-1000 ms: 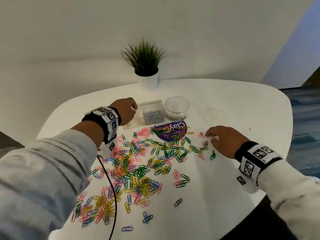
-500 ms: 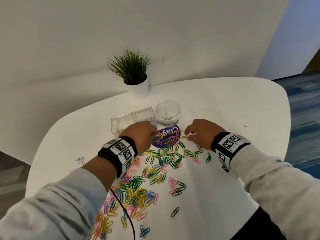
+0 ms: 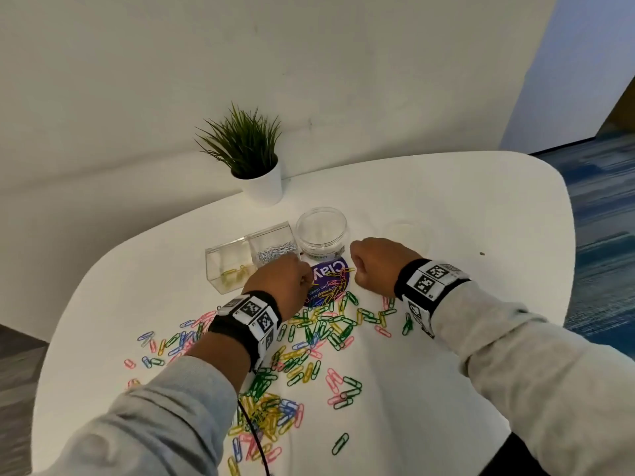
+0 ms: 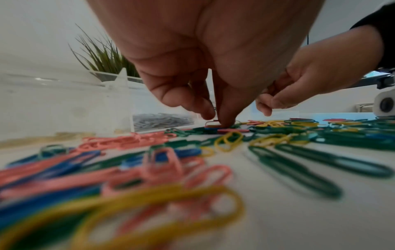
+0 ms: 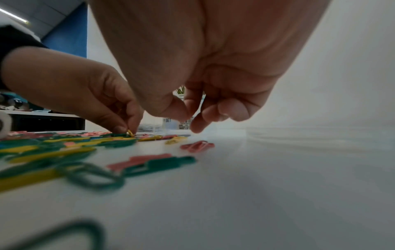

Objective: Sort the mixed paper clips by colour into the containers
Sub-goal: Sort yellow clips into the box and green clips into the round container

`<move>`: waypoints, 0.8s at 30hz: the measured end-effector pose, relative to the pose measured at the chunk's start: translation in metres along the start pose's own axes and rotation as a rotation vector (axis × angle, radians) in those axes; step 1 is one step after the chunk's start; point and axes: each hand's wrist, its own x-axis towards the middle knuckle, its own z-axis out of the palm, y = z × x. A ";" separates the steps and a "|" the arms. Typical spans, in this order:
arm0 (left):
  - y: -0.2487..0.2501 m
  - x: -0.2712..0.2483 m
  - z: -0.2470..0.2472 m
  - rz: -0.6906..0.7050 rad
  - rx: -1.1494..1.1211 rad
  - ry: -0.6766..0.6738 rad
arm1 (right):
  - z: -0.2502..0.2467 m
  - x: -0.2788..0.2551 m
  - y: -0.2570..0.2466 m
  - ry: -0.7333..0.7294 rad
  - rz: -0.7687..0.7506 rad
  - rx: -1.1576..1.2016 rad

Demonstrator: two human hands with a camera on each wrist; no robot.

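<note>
Mixed pink, green, yellow and blue paper clips (image 3: 309,341) lie spread over the white table (image 3: 446,201). My left hand (image 3: 305,280) reaches down at the edge of a purple lid (image 3: 331,269). Its thumb and forefinger pinch a yellow paper clip (image 5: 130,132) still touching the pile; the same pinch shows in the left wrist view (image 4: 215,119). My right hand (image 3: 357,266) hovers just right of the lid, and its fingers (image 5: 196,123) are loosely curled with nothing seen between them. Behind stand a clear box with yellow clips (image 3: 226,269), a clear box with silver clips (image 3: 275,250) and a round clear jar (image 3: 321,231).
A potted plant (image 3: 256,166) stands at the back edge against the wall. A clear round lid (image 3: 405,231) lies right of the jar. A black cable (image 3: 252,431) runs from my left wrist over the near clips. The table's right half is bare.
My left hand came from the clear boxes down onto the clips by the purple lid. My right hand moved left and forward to the lid. The head view shifted closer.
</note>
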 end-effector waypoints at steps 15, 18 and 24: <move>-0.006 -0.006 0.001 -0.071 -0.183 0.056 | -0.001 0.001 0.001 0.024 0.033 0.151; -0.006 -0.005 0.001 -0.088 -0.176 0.035 | 0.000 0.002 0.002 -0.040 0.020 0.142; -0.007 -0.003 0.006 0.046 -0.100 0.057 | 0.009 0.007 0.005 -0.064 -0.008 0.027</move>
